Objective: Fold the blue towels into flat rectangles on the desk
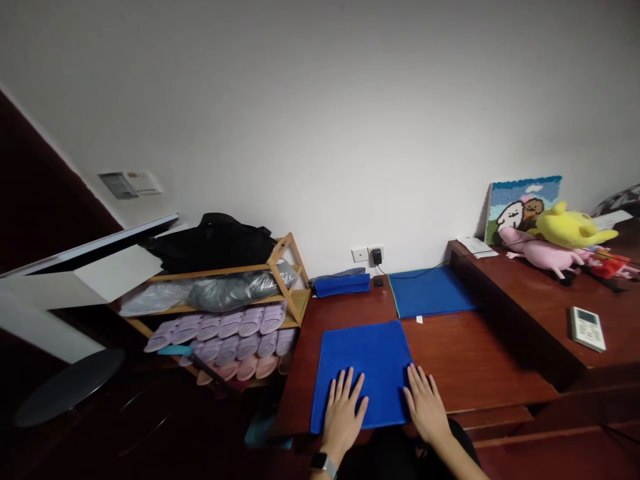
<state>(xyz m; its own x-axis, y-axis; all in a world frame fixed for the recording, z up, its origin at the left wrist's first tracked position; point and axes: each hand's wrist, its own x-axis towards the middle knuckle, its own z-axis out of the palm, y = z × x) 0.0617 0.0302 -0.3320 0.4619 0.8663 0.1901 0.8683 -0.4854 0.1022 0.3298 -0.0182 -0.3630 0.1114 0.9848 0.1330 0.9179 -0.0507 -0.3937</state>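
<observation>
A blue cloth [367,360] lies flat on the wooden desk near its front edge. My left hand [344,410] rests on the cloth's lower left part, with fingers spread and nothing held. At the cloth's right edge lies my right hand [427,405], also with fingers apart; its thumb side is over the cloth and the rest reaches toward the bare wood. A watch [324,463] is on my left wrist.
A second blue cloth [431,292] lies at the back of the desk [480,360], beside a folded blue cloth [343,285]. A raised desk [540,310] on the right bears plush toys [570,227] and a white device [587,328]. A slipper rack [285,267] stands left.
</observation>
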